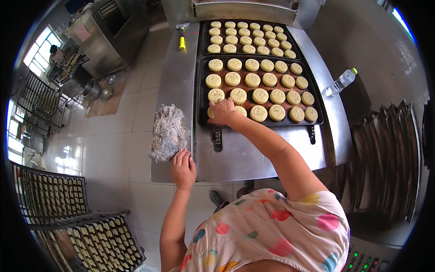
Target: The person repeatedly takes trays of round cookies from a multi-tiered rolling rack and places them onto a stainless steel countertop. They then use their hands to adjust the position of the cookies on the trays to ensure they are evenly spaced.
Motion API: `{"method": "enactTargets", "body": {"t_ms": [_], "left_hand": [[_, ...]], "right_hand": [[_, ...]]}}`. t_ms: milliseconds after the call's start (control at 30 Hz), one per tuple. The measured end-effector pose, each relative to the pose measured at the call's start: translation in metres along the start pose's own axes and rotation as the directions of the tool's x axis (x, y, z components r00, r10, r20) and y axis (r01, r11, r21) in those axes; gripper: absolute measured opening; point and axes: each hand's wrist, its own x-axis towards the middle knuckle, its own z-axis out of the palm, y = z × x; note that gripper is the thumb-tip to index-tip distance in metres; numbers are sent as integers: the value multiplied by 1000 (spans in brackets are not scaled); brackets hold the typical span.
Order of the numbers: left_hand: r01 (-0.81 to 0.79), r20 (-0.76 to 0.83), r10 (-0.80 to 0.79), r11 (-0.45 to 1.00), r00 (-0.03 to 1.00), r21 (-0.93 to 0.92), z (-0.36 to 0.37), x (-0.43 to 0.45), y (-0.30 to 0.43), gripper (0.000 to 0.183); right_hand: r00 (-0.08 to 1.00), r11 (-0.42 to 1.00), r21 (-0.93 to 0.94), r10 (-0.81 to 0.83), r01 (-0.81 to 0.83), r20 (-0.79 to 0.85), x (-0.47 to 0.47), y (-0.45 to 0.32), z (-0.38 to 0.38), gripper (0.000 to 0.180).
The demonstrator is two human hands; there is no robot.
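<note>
My right hand [223,113] reaches over the front left corner of the near baking tray [263,124]. Its fingers and thumb are around a round, pale yellow mooncake [211,113] that it partly covers; whether they grip it is hidden. Rows of similar mooncakes [258,113] with stamped tops and fluted sides fill this dark tray. Behind it lies a second baking tray [249,53], also set with mooncakes. My left hand [184,169] rests, holding nothing, on the left edge of the steel table [176,74]. Its fingertips meet a shaggy grey-white rag [169,134].
A yellow-handled scraper [182,40] lies at the far left, near the oven opening [244,11]. A plastic bottle [341,82] stands on the right ledge. Dark trays [387,163] are stacked upright at right. Filled racks [105,241] stand lower left; another person [57,56] is far off.
</note>
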Motion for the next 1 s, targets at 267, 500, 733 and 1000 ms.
{"method": "enactTargets", "body": {"t_ms": [267,500,733,1000], "left_hand": [[-62,-25,59,991,998,-119,2,-5,-6,16],[-83,-5,83,983,997,-165,-2,-5,-7,15],[-79,-5,80,980,997,-183,-1,-4,-4,15],[-56,-5,56,988,998,-143,-1,-2,1,15]], "right_hand": [[988,988,20,154,-155,17,20,-16,12,63],[980,982,40,188,-186,-69,18,-18,15,50],[983,983,61,175,-172,-52,6,-18,7,56],[978,988,136,97,-72,-186,-11,3,-3,64]]}}
